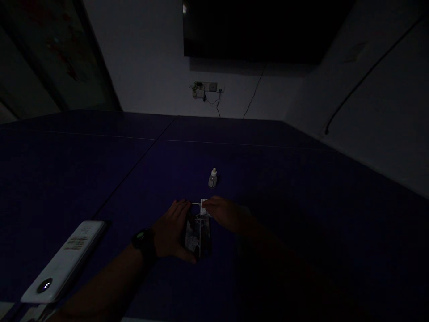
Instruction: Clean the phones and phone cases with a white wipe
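The light is dim. A dark, flat phone (192, 235) with a glossy, patterned face lies on the blue table top. My left hand (172, 228), with a watch on the wrist, braces its left side, fingers at the upper edge and thumb at the lower corner. Over its upper right part, the fingers of my right hand (223, 212) press together on a small white piece (203, 205), perhaps paper or cloth; the hand hides much of it. Just beyond the phone stands a small clear bottle (212, 180) with a white dropper top.
A long white device (67, 259) with a lit round display lies at the lower left of the blue table (150, 174). Wall sockets (204, 87) with cables and a large dark screen (261, 31) are on the wall behind.
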Tool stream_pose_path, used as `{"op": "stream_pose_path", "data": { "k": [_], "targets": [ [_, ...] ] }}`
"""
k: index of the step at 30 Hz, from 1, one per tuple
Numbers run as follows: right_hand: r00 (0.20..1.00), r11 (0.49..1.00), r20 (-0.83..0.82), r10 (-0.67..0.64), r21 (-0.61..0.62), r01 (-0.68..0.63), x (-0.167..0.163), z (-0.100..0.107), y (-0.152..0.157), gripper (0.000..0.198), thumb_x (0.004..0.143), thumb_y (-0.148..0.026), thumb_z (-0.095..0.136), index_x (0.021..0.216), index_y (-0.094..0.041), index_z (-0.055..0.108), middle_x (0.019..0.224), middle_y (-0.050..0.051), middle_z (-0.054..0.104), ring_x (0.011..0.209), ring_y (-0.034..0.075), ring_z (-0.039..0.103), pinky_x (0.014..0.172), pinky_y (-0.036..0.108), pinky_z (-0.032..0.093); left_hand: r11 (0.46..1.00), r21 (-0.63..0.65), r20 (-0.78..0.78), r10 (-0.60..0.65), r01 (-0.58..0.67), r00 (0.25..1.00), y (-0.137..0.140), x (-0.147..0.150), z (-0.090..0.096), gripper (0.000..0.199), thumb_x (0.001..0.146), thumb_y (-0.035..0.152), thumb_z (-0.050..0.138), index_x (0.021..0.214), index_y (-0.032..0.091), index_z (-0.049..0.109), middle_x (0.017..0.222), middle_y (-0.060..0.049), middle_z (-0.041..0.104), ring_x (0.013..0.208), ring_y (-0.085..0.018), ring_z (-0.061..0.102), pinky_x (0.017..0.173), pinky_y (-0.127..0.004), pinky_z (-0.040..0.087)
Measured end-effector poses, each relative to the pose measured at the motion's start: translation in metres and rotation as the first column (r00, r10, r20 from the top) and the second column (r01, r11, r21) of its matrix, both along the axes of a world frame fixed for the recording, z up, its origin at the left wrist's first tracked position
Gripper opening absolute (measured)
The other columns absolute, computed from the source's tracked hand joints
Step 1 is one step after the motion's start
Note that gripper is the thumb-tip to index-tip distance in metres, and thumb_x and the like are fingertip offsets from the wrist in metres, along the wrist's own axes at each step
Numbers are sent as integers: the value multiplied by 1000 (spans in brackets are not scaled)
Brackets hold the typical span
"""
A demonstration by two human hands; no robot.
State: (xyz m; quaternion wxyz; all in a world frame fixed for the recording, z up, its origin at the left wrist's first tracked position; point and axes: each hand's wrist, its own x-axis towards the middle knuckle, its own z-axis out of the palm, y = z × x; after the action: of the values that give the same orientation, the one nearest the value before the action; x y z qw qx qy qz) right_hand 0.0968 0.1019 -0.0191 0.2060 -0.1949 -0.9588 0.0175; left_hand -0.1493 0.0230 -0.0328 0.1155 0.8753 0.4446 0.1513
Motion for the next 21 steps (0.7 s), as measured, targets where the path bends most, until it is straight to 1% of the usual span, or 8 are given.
{"op": "stream_pose_path", "data": {
  "k": [3,6,8,11,14,17,19,21],
  "targets": [
    [999,999,7,51,-7,-51,-1,-2,-1,16,96,-11,59,103,-15,72,110,9,74,98,19,69,88,30,56,1000,-18,-11,15,-16,1000,0,1,1,140,55,86,69,158,10,14,159,-28,30,147,-48,27,119,-66,20],
    [994,995,27,102,-24,-102,2,-1,0,14,95,-12,60,100,-17,73,107,7,76,97,17,70,87,28,57,999,-32,-25,21,-22,999,-1,1,2,140,54,87,69,157,8,15,158,-30,30,147,-48,26,119,-67,20],
    [996,996,31,87,-28,-86,4,0,1,16,96,-11,58,99,-16,73,107,8,76,97,17,70,87,30,57,1000,-28,-25,11,-12,1000,-1,2,2,140,54,87,68,156,7,16,158,-30,30,147,-48,26,119,-67,19],
    [998,998,27,50,-30,-49,3,-1,2,20,100,-12,53,105,-15,72,112,9,74,100,19,69,90,33,57,1000,-14,-25,10,-10,1000,0,2,1,140,54,88,67,156,7,17,158,-30,30,147,-48,27,119,-67,19],
    [995,994,26,95,-63,-93,1,-3,1,22,101,-15,52,111,-16,71,116,9,73,106,18,68,95,33,55,1000,-9,-22,13,-13,1000,-1,1,1,140,54,87,68,158,9,14,159,-29,29,146,-48,28,118,-67,19],
    [988,985,36,149,-96,-145,4,-7,4,20,100,-15,55,107,-17,73,115,8,74,106,17,69,93,31,56,1000,-15,-24,11,-12,1000,0,1,1,140,55,87,67,158,11,12,160,-28,28,146,-48,27,118,-66,20],
    [990,987,42,133,-91,-129,6,-9,8,18,98,-15,57,104,-17,74,113,8,75,104,18,70,90,31,57,1000,-18,-25,11,-12,1000,0,1,1,140,55,88,67,158,10,12,159,-28,29,146,-48,28,119,-66,20],
    [995,992,38,96,-79,-93,5,-11,11,20,99,-14,55,106,-16,73,113,10,75,105,20,70,91,34,57,1000,-17,-20,10,-11,1000,0,0,0,140,55,88,67,158,10,13,159,-28,30,146,-49,29,119,-66,20]
  ]
}}
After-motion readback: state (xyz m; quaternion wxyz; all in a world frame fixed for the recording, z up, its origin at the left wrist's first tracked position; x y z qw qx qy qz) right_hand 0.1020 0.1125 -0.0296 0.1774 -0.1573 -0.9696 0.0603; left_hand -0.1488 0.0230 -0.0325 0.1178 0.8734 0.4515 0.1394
